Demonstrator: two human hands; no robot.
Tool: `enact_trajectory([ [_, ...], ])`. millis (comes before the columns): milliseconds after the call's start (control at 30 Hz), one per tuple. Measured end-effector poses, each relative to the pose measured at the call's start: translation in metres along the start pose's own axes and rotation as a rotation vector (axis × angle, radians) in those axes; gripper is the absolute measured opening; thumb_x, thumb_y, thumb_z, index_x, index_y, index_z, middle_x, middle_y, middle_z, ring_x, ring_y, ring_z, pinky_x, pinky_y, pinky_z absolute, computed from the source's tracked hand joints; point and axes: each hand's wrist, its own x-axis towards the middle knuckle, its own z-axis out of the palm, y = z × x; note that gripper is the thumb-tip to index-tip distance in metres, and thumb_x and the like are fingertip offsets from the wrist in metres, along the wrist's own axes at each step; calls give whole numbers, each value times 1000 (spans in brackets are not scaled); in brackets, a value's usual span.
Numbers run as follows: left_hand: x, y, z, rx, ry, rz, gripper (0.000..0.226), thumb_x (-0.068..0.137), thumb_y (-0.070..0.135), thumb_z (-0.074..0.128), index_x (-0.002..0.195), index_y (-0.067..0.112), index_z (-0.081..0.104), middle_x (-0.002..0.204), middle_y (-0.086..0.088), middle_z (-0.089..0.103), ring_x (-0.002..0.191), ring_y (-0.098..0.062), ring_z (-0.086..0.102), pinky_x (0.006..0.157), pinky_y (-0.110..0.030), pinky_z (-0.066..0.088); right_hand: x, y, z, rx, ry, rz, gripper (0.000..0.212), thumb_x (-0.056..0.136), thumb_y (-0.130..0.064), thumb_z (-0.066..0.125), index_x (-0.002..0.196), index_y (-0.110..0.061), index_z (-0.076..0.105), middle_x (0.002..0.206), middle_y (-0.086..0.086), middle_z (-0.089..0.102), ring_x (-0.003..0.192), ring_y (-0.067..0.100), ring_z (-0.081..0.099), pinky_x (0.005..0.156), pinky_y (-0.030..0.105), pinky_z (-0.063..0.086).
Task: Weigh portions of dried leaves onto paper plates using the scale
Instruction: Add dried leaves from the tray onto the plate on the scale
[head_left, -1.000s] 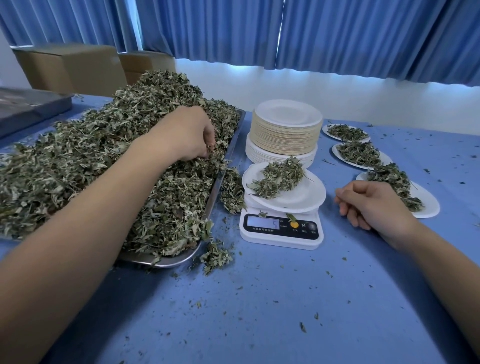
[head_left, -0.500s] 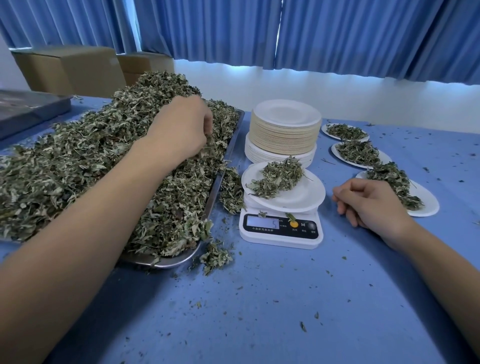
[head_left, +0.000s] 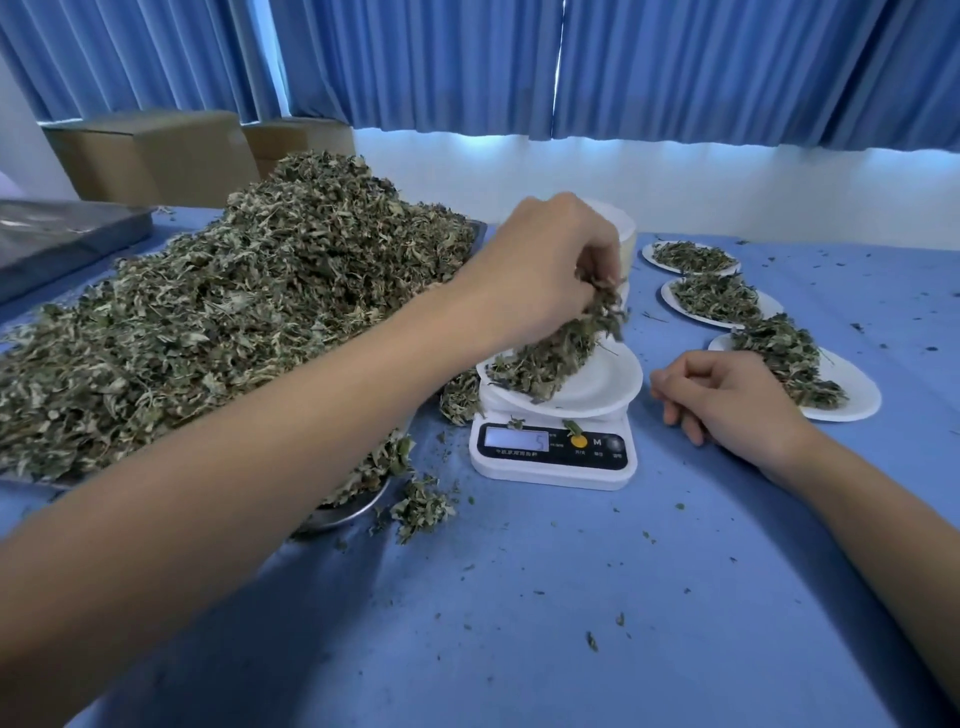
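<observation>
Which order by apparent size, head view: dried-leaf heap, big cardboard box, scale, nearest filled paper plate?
1. dried-leaf heap, by far.
2. big cardboard box, though it sits farthest back.
3. scale and nearest filled paper plate: these look alike, so I am not ranking them.

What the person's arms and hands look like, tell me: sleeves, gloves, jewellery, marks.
No sleeve shows: the left forearm and right forearm are bare to the frame's edge. The left hand and right hand wear no gloves. No ring, watch, bracelet or marking is visible on either.
</observation>
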Motion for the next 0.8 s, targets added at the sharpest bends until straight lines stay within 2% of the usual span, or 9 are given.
enact_trajectory([
  [100, 7, 0, 14, 40, -141, 68, 18, 80, 6, 76, 90, 20, 79, 79, 13, 70, 70, 2, 56, 73, -19, 51, 0, -1, -1, -3, 1, 10, 32, 100, -22, 65, 75, -2, 66, 63, 14, 68, 42, 16, 48, 49, 18, 44],
  [233, 9, -8, 26, 141, -255, 95, 8, 82, 17, 81, 89, 19, 80, 80, 12, 70, 76, -5, 58, 79, -35, 55, 0, 0, -1, -19, 4, 12, 32, 100, -21, 65, 73, -3, 65, 63, 13, 68, 42, 15, 48, 50, 19, 45],
  [367, 7, -15, 24, 106, -379, 79, 16, 86, 27, 79, 99, 18, 81, 112, 2, 74, 105, -15, 64, 95, -37, 49, -1, -1, -2, -28, 1, 18, 33, 100, -23, 65, 73, -5, 65, 63, 12, 69, 43, 16, 48, 51, 17, 46],
  [433, 2, -18, 15, 37, -384, 71, 24, 89, 34, 76, 110, 24, 78, 134, 4, 64, 124, -11, 56, 108, -31, 39, 0, -1, -2, -27, -1, 22, 33, 100, -23, 65, 73, -5, 66, 64, 12, 69, 43, 15, 48, 51, 17, 46],
  [467, 0, -21, 8, -5, -358, 62, 27, 91, 35, 72, 117, 27, 75, 138, 8, 61, 127, -7, 53, 110, -27, 36, 0, -1, -1, -26, -1, 24, 32, 100, -22, 65, 73, -6, 66, 64, 12, 69, 42, 15, 48, 51, 17, 46],
  [567, -7, -36, -10, 14, -213, -3, 28, 101, 29, 57, 127, 32, 67, 120, 16, 66, 102, 2, 61, 97, -30, 46, 0, -1, -1, -15, 2, 35, 30, 100, -20, 65, 73, -6, 67, 64, 12, 68, 41, 13, 48, 50, 16, 45],
  [667, -10, -59, -27, 311, -192, -143, 28, 102, 22, 50, 121, 30, 69, 117, 4, 70, 102, -21, 64, 97, -48, 53, 0, -1, -1, -16, 0, 39, 29, 100, -20, 65, 76, -4, 68, 64, 12, 68, 42, 14, 48, 49, 18, 45],
  [733, -16, -77, -35, 451, -354, -283, 26, 100, 23, 53, 122, 24, 68, 118, -4, 69, 102, -27, 65, 97, -49, 54, 0, -1, -1, -14, -4, 36, 29, 100, -21, 65, 77, -2, 68, 64, 12, 68, 43, 14, 47, 49, 18, 44],
  [800, -26, -90, -36, 529, -604, -393, 32, 99, 26, 60, 129, 17, 64, 123, -6, 67, 107, -27, 65, 101, -44, 52, 0, -1, -1, -23, -6, 34, 30, 100, -22, 65, 78, -2, 68, 64, 11, 68, 43, 14, 48, 49, 18, 44],
])
